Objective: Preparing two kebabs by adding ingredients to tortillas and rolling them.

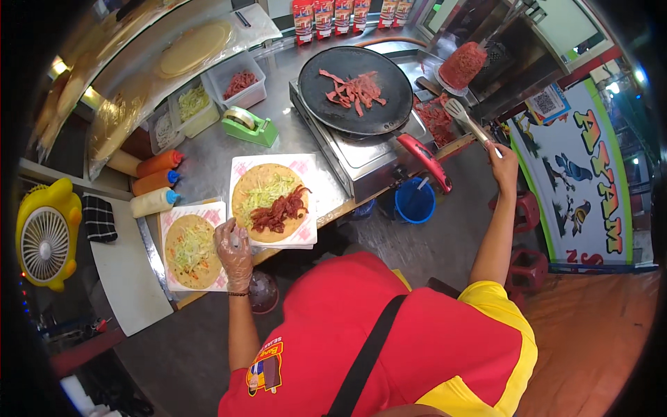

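Observation:
My left hand (233, 258), in a clear plastic glove, has its fingers bent together between two paper-lined flatbreads, at the edge of their papers. Whatever it pinches is hidden. The right flatbread (244, 186) carries shredded greens and a pile of reddish meat strips (279, 212). On the left flatbread (194, 280) lie shredded greens and orange bits. Out to the right, my bare right hand (503, 165) is closed round the handle of metal tongs (474, 126) with a slotted end. That end is above a tray of red meat (436, 119).
A black round griddle (326, 108) with meat strips sits on the stove, its red handle (427, 165) jutting toward me. Sauce bottles (154, 201), a green tape dispenser (258, 134) and food tubs (240, 78) stand left. A meat cone (462, 66) stands back right; a blue bucket (415, 201) below.

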Demonstrator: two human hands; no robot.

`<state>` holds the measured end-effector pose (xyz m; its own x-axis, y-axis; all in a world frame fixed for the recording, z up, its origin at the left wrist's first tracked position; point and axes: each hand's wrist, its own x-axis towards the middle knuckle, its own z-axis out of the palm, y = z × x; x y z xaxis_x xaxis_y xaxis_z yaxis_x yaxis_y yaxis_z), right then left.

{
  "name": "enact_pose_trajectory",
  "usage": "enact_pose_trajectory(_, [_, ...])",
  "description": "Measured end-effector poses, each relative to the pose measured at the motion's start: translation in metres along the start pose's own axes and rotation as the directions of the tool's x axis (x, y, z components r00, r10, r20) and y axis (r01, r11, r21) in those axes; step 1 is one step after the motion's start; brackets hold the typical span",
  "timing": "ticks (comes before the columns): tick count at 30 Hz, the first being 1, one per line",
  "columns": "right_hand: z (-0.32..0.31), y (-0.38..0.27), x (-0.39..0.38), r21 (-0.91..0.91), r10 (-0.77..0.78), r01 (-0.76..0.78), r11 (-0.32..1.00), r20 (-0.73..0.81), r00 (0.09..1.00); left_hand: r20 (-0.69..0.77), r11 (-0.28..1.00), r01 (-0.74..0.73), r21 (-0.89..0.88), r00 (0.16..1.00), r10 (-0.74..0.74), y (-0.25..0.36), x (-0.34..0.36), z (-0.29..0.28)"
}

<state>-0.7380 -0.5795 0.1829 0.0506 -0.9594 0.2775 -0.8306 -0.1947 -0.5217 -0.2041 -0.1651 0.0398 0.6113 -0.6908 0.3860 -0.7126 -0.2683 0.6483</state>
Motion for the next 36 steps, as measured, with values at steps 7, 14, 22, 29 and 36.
enact_pose_trajectory(7, [-0.036, -0.128, -0.031, 0.301, -0.213, 0.13, 0.945, 0.261, 0.942, 0.084, 1.0, -0.011, -0.005, 0.996, 0.012, 0.007, 0.016, 0.007])
enact_pose_trajectory(14, [0.081, -0.252, -0.098, 0.463, -0.629, 0.427, 0.777, 0.582, 0.515, 0.219, 0.993, -0.085, 0.079, 0.974, 0.066, 0.014, 0.013, 0.03])
enact_pose_trajectory(22, [0.131, -0.263, -0.123, 0.403, -0.751, 0.655, 0.639, 0.509, 0.42, 0.132, 0.986, -0.167, 0.028, 0.978, 0.162, 0.019, 0.023, 0.036])
enact_pose_trajectory(29, [0.115, -0.268, -0.115, 0.325, -0.702, 0.656, 0.682, 0.544, 0.46, 0.096, 0.987, -0.157, -0.035, 0.983, 0.159, 0.015, 0.027, 0.048])
enact_pose_trajectory(36, [0.106, -0.277, -0.116, 0.378, -0.674, 0.571, 0.729, 0.544, 0.5, 0.047, 0.989, -0.12, -0.09, 0.991, 0.125, 0.009, 0.043, 0.03])
